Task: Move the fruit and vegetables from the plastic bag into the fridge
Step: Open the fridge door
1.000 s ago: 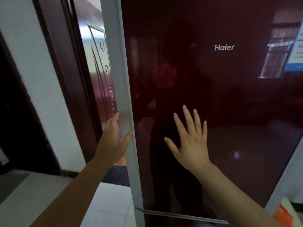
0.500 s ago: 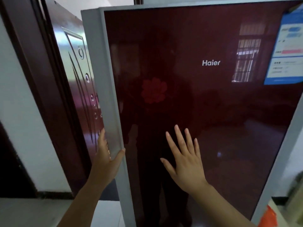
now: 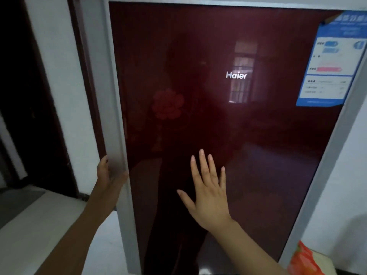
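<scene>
In the head view, the fridge door (image 3: 228,120), dark red glass with a grey frame, is filling most of the picture. The left hand (image 3: 108,175) is gripping the door's left edge, fingers wrapping behind the frame and thumb lying on its front. The right hand (image 3: 208,195) is pressing flat against the glass, fingers spread and holding nothing. A blue label (image 3: 331,60) is sitting at the door's upper right corner. Something orange (image 3: 303,259) is showing at the lower right, beside the frame; what it is cannot be told.
</scene>
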